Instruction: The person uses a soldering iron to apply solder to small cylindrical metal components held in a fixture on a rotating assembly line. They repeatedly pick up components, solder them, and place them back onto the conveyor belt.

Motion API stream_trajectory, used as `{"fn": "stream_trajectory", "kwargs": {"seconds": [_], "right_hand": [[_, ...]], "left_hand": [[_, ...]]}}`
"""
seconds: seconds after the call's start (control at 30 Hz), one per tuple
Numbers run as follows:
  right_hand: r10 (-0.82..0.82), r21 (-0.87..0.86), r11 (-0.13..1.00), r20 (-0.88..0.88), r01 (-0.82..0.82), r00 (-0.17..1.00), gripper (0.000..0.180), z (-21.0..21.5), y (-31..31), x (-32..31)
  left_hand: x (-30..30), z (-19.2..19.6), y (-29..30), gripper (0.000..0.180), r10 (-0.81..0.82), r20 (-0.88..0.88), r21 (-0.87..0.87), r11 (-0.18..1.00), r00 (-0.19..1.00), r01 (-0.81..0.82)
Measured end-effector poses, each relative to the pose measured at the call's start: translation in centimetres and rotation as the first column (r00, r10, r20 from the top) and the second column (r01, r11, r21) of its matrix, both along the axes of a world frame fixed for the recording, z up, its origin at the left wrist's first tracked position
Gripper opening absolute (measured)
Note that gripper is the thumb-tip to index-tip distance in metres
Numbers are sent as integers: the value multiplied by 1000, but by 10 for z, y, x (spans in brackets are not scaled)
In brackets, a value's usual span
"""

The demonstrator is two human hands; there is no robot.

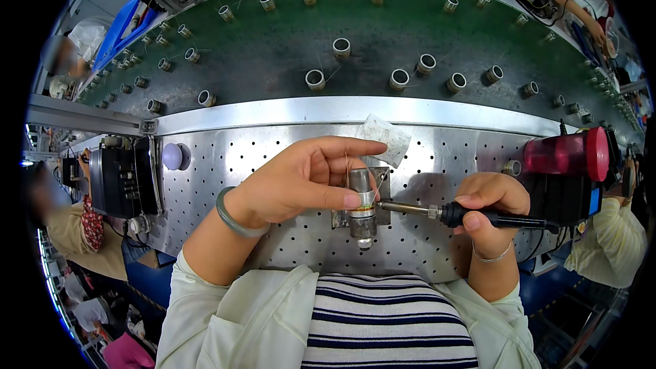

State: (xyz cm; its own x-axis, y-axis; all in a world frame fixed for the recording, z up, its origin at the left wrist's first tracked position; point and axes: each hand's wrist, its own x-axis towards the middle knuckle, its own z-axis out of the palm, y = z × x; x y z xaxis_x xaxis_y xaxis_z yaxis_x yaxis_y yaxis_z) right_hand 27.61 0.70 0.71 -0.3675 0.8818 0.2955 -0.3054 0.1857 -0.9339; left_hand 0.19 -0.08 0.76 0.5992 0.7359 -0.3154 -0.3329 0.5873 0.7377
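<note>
My left hand (290, 181) curls around a metal ring (366, 199) with fine wires, set on a cylindrical metal fixture (363, 224). Its thumb presses the ring's near side, while the index finger stretches out above. From the right, my right hand (495, 201) grips a soldering iron (410, 209) by its black handle, fingers wrapped round it. The iron's tip meets or nearly meets the ring's right side; I cannot tell if they touch. Beneath the fixture is a dark metal plate (384, 215), partly hidden by my left hand and the fixture.
Beyond the perforated metal worktop (212, 164) runs a green belt (260, 55) carrying several metal rings (342, 47). A whitish sheet (389, 140) lies behind my left hand. At left are a lilac ball (172, 156) and black equipment (123, 178); at right, a red container (570, 154).
</note>
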Motion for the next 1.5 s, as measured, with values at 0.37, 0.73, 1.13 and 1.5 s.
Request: {"fn": "stream_trajectory", "kwargs": {"seconds": [0.37,0.73,1.13,1.5], "right_hand": [[12,10,1000,-31,-12,999,18,-5,2,0],[33,69,997,3,-33,999,20,-7,4,-2],[68,168,983,15,-69,998,21,-8,10,-2],[65,228,971,67,-79,996,23,-6,11,-4]], "left_hand": [[3,0,-4,24,133,-2,253,959,991,-128],[1,-3,-3,15,151,8,317,937,988,-146],[-2,-5,-3,14,126,-33,333,937,991,-108],[-4,-5,-2,14,113,-42,326,941,993,-93]]}}
